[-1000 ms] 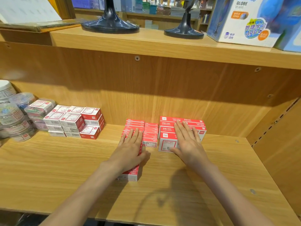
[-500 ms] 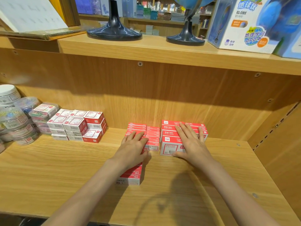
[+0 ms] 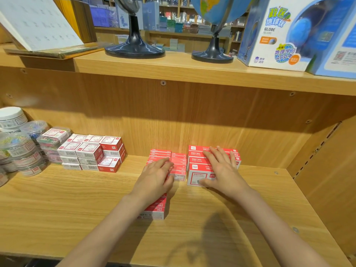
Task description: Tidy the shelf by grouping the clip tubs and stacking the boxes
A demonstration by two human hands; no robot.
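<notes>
Two rows of flat red staple boxes point(image 3: 178, 166) lie mid-shelf, running from the back panel toward me. My left hand point(image 3: 155, 179) rests flat on the left row, fingers slightly bent over the boxes. A taller stack of red-and-white boxes point(image 3: 196, 177) stands just to the right; my right hand point(image 3: 223, 170) lies flat on its top with straight, spread fingers, the thumb against its front face. At the far left stand clear clip tubs point(image 3: 25, 153), with a block of white-and-red small boxes point(image 3: 92, 153) beside them.
The wooden shelf board point(image 3: 77, 209) runs wide in front of me, closed by a side wall point(image 3: 327, 170) at the right. On the upper shelf stand two globe bases point(image 3: 134, 49), a globe carton point(image 3: 279, 35) and a slanted display board point(image 3: 34, 22).
Both hands have stayed on their box groups, sliding only slightly toward the back panel. The view has tilted upward a little.
</notes>
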